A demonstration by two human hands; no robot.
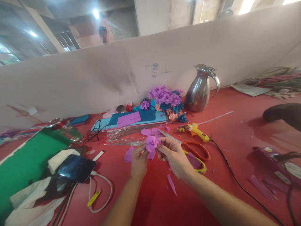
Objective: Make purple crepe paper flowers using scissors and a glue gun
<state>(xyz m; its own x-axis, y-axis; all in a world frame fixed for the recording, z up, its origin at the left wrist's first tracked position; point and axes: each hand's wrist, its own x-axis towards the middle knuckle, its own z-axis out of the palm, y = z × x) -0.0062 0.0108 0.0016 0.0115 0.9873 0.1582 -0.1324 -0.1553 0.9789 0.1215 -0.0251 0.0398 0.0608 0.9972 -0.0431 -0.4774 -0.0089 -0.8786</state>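
Between my two hands is a purple paper flower [151,143] with a rolled centre and several petals around it. My left hand [139,157] pinches it from the left, fingers closed at its edge. On the other side, my right hand [172,153] has thumb and fingers closed on a petal edge. Loose purple petals [128,154] lie by my left hand, and more pieces [150,131] lie just beyond the flower. Scissors with orange handles [199,149] lie beside my right hand, next to a yellow-handled pair [201,168] partly hidden by it.
A yellow glue gun [199,133] lies to the right, its cord running toward me. Behind are finished paper flowers [164,97], stacked paper sheets [129,119] and a steel jug [198,89]. A phone [76,168], cable [110,188] and glasses [96,130] are at left.
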